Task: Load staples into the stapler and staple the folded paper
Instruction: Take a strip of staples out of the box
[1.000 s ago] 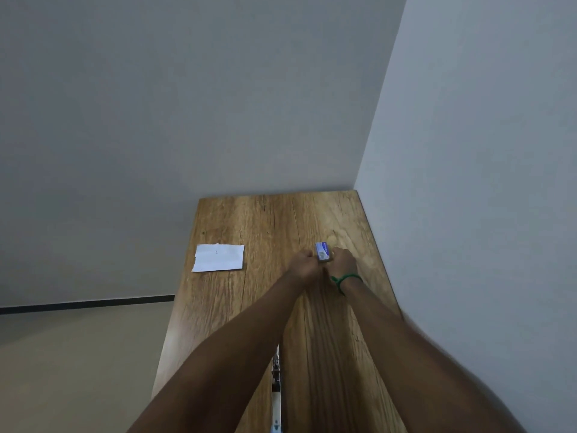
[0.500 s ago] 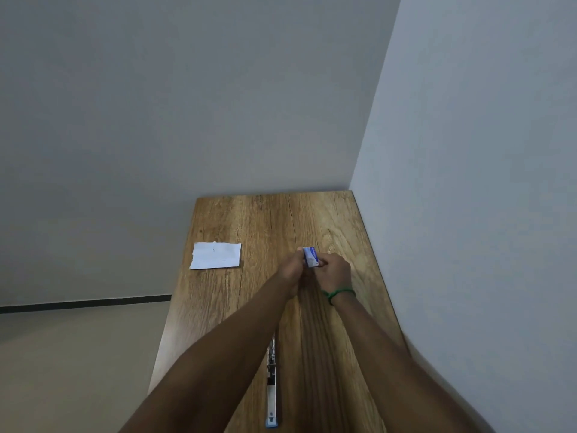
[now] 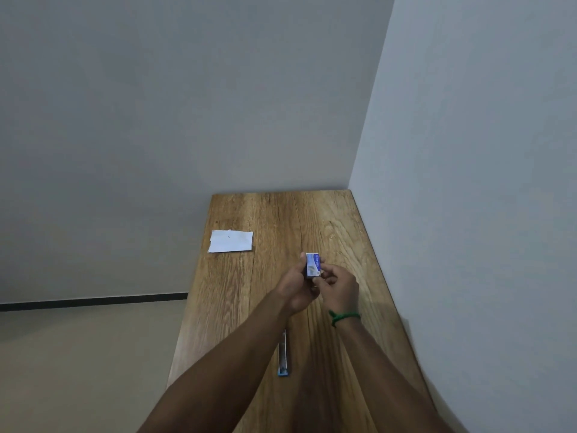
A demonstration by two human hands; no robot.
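Gripping box (image 3: pixel 313 264) in our left hand (image 3: pixel 296 287); right hand (image 3: pixel 341 289) seemingly pinches its near end; stapler (image 3: pixel 283 354) lies nearer us, lengthwise, by left forearm.

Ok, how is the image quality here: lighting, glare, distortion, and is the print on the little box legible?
Head view: dim, even light, no glare, only a faint shadow on the table right of the right hand; head view: wide-angle bending curves the table's edges and the wall corner; head view: print on the staple box in the left hand is too soft to read.
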